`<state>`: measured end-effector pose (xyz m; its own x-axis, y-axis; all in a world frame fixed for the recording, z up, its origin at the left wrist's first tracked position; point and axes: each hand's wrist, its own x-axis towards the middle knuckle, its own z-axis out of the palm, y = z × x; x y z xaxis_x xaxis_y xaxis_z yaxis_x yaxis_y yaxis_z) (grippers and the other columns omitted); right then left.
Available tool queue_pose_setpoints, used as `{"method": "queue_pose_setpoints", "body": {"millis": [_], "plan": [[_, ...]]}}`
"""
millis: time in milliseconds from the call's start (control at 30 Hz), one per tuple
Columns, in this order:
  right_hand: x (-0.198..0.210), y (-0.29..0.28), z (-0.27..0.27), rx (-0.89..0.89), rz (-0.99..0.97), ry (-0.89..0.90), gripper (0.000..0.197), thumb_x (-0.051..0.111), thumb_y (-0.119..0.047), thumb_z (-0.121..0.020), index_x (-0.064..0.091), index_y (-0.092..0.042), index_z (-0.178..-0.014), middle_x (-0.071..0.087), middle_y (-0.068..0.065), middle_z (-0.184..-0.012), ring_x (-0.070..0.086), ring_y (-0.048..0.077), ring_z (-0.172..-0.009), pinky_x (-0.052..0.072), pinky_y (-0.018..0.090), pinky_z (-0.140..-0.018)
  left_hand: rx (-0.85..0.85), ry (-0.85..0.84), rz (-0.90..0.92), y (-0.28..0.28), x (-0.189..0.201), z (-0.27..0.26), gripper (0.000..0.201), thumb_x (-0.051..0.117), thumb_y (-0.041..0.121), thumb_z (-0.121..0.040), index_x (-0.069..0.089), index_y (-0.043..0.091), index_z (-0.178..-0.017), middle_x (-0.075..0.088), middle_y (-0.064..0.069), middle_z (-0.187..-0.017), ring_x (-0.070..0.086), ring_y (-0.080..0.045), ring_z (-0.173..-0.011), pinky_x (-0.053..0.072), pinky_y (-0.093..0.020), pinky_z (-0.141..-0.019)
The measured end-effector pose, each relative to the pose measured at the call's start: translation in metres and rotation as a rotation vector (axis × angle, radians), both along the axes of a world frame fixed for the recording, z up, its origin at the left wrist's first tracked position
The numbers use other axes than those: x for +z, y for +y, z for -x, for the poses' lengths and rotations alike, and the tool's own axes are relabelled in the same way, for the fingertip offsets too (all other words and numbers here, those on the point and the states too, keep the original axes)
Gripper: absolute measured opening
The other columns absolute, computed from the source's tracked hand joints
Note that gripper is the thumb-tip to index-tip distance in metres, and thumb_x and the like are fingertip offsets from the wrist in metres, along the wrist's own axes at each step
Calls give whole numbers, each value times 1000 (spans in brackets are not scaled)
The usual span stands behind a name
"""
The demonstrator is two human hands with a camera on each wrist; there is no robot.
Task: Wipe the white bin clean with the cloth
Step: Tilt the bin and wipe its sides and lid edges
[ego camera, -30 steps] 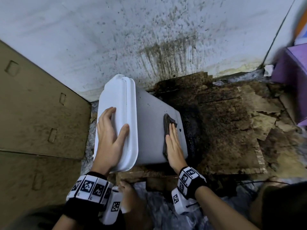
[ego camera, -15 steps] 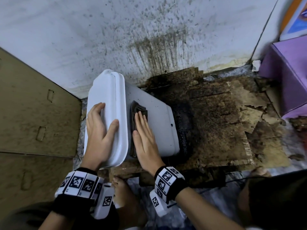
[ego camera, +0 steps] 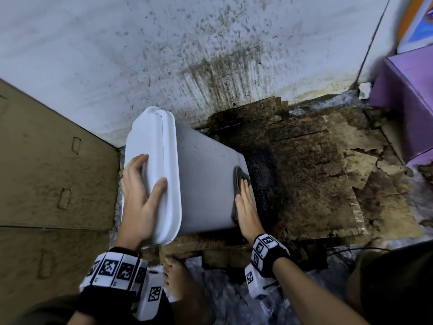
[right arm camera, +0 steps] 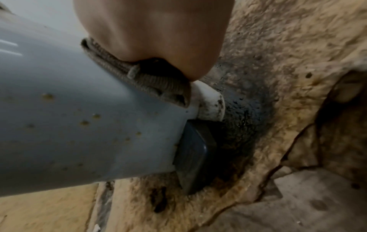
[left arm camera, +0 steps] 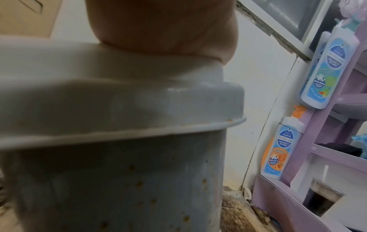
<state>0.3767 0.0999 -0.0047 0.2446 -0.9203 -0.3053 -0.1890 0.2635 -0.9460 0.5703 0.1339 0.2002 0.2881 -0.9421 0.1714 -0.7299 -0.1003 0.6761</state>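
Observation:
The white bin (ego camera: 206, 184) is tipped toward me, its lid (ego camera: 152, 174) at the left and its base on the floor at the right. Brown specks dot its side (left arm camera: 139, 183) (right arm camera: 85, 122). My left hand (ego camera: 140, 191) lies flat on the lid, thumb over its raised edge. My right hand (ego camera: 246, 205) presses the grey cloth (ego camera: 239, 184) flat against the bin's side near the base. In the right wrist view the folded cloth (right arm camera: 143, 78) shows under my palm, just above the bin's dark foot (right arm camera: 194, 155).
A stained white wall (ego camera: 164, 55) stands behind the bin. Blackened, rotted cardboard (ego camera: 316, 174) covers the floor to the right. A cardboard panel (ego camera: 51, 165) is at the left, a purple shelf unit (ego camera: 407, 109) with bottles (left arm camera: 278, 149) at the right. My bare foot (ego camera: 178, 275) is below the bin.
My right hand slid the cloth from beside the lid rim down the bin's side to the base end. The left hand stayed on the lid.

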Motion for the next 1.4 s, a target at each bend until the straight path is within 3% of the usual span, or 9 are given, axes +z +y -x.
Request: {"method": "queue_pose_setpoints", "body": {"millis": [133,267,367,600,867,1067,1167,1267,1400], "plan": [[11,-4,-10,-54,-95,-8,53,27,-28,-111,9,-26,-161,0,-9,-169,-2,6,-155,-2,25,-124,2,1,-20,0,0,-2,66,49,50,-92,37,16,-148,34,11,-143,27,-2,-139,22,-41,-123],[30,-3,-20,-49,-92,-31,54,28,-26,-110,6,-27,-160,-3,-8,-169,-7,8,-155,-2,36,-127,6,-3,-17,1,-1,-4,68,47,50,-91,36,14,-148,33,8,-144,26,-2,-138,21,-42,-122],[58,-1,-29,48,-19,-55,54,27,-25,-111,5,-27,-160,-6,-6,-169,-11,9,-155,-2,38,-127,13,-11,-28,0,-2,-4,70,46,50,-90,36,12,-148,34,4,-145,26,-4,-137,21,-43,-122],[122,18,-57,153,262,-120,54,24,-35,-109,4,-33,-158,-1,-13,-169,-10,0,-153,-3,28,-125,11,-18,-39,-2,-2,-1,70,45,51,-92,35,12,-148,34,-2,-149,26,-11,-142,21,-48,-122],[83,7,-40,180,357,-55,53,25,-28,-111,9,-27,-161,2,-19,-167,-1,-2,-154,3,21,-124,19,12,-38,0,-2,-3,70,46,52,-92,36,13,-149,33,3,-149,24,-2,-141,21,-45,-123],[33,-2,-21,74,154,-2,53,21,-34,-110,7,-26,-161,2,-11,-169,-2,0,-154,1,25,-126,18,43,-30,0,-1,-3,64,51,48,-92,39,16,-147,34,9,-148,26,-2,-143,22,-46,-124],[19,-7,-10,27,19,30,52,23,-25,-111,7,-21,-160,0,-3,-170,0,8,-155,-1,18,-122,20,50,-20,0,-2,-2,56,55,38,-95,41,16,-145,35,11,-147,26,3,-142,22,-47,-124],[17,-9,-6,-3,-75,1,53,24,-25,-111,5,-22,-160,-1,-6,-169,-1,9,-155,0,26,-125,14,48,-18,0,-2,-2,57,54,40,-95,41,17,-145,34,14,-146,26,-1,-144,22,-45,-125],[26,-8,-15,-14,-106,-13,54,26,-25,-111,4,-25,-161,-5,-7,-169,-6,6,-155,-2,31,-126,11,25,-16,-1,-1,0,60,50,47,-92,41,14,-142,35,7,-148,26,-5,-144,21,-43,-124]]}}
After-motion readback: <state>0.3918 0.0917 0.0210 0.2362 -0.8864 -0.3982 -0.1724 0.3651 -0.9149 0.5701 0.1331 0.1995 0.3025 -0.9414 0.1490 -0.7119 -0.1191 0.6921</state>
